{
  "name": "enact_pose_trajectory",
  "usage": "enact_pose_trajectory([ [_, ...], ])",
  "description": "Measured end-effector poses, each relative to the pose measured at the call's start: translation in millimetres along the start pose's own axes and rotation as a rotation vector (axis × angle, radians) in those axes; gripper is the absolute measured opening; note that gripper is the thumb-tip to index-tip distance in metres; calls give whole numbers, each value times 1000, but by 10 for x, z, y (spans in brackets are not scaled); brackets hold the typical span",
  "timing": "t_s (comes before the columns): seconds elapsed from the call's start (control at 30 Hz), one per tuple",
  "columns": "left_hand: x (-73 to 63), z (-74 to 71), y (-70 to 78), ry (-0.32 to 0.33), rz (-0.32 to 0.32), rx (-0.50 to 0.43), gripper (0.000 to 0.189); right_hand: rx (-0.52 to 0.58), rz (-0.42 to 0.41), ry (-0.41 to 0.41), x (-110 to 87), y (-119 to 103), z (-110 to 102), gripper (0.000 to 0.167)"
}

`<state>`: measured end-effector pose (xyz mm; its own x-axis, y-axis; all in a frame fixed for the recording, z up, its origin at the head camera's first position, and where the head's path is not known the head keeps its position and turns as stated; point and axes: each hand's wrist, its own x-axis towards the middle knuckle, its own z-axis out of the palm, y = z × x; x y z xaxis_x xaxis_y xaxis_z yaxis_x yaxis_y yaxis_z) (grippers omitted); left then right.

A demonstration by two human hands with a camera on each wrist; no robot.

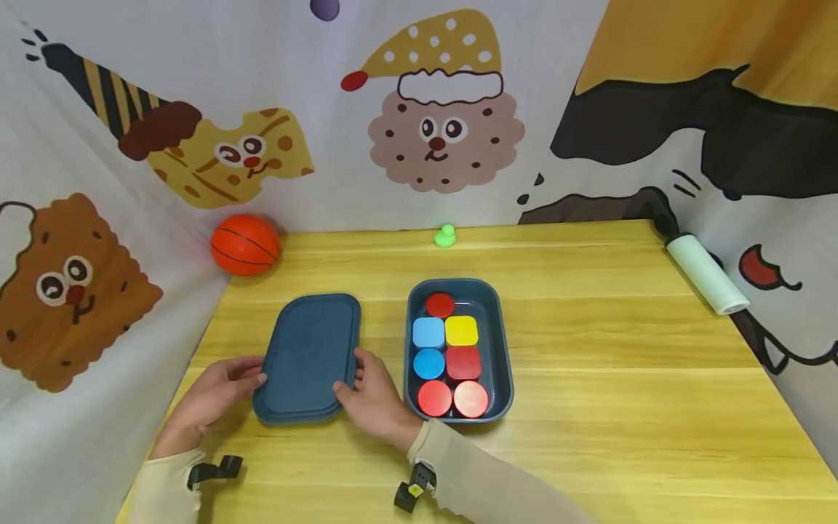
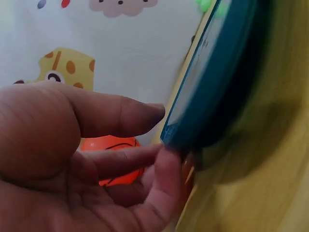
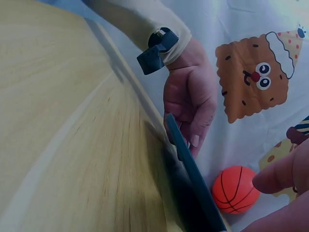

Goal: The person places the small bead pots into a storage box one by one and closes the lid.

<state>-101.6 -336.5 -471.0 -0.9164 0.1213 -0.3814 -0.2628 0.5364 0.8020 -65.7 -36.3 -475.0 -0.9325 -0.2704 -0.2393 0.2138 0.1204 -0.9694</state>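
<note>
A dark blue rectangular lid (image 1: pixel 308 356) with rounded corners is held between both hands, left of the container. Its left edge meets the thumb and fingers of my left hand (image 1: pixel 219 397); in the left wrist view, curled fingertips (image 2: pixel 169 162) reach below the rim. My right hand (image 1: pixel 376 400) grips the right edge, thumb over the top. In the right wrist view, the lid (image 3: pixel 193 174) appears edge-on with a shadow below it. Beside my right hand stands a matching dark blue container (image 1: pixel 491 313), holding several round and square pieces, including a yellow square (image 1: pixel 461 331).
An orange basketball (image 1: pixel 245 245) sits at the table's back left corner. A small green toy (image 1: pixel 445 236) stands at the back edge, and a pale green cylinder (image 1: pixel 707 275) lies at the right edge. Printed cloth (image 1: pixel 340 160) hangs around the wooden table (image 1: pixel 622 378).
</note>
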Motion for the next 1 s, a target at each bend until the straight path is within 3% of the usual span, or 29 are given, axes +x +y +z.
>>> enact_pose_trajectory([
  [0.23, -142, -120, -23, -123, 131, -341, 58, 15, -16, 49, -21, -97, -30, 64],
  [0.37, -208, -146, 43, -143, 203, -466, 47, 77, -21, 53, -50, -181, -76, 64],
  [0.67, -224, -93, 352, -198, 313, -521, 47, 205, -70, 68, -46, -431, -416, 60],
  [0.83, -151, 29, 564, -241, 360, -564, 48, 275, -92, 91, -2, -556, -727, 60],
  [1.0, -51, 180, 723, -265, 362, -551, 50, 272, -99, 146, 60, -643, -1028, 60],
])
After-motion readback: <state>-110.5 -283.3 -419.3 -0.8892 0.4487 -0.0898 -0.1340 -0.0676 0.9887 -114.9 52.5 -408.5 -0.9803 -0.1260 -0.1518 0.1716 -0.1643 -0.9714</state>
